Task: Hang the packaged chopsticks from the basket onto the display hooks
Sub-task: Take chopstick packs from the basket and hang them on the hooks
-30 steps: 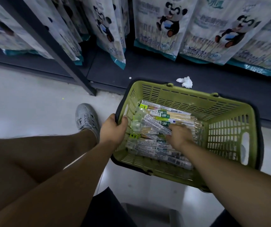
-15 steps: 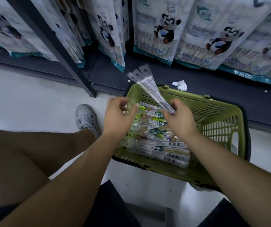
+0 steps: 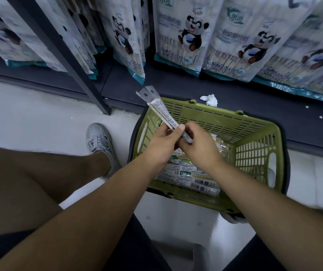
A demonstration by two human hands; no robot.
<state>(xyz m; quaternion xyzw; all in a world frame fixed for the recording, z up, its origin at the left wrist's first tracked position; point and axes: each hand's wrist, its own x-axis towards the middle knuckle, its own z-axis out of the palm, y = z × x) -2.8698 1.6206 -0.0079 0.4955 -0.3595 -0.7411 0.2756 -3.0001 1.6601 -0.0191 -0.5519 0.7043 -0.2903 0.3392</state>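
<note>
Moved across since half a second back: left grip (image 3: 162, 141), now clasped on the same bundle of chopstick packets (image 3: 161, 113) as right grip (image 3: 197, 146), both pinching its lower end. Punched header tabs fanned up and away from both grips. Green basket (image 3: 254, 124) directly beneath, with spare packets (image 3: 191, 177) under the wrists. Display hooks not visible. Likely risks: slick sleeves sliding out of the pinch and dropping back below; fanned holes misaligned, missing or snagging a hook; tabs tearing if forced.
</note>
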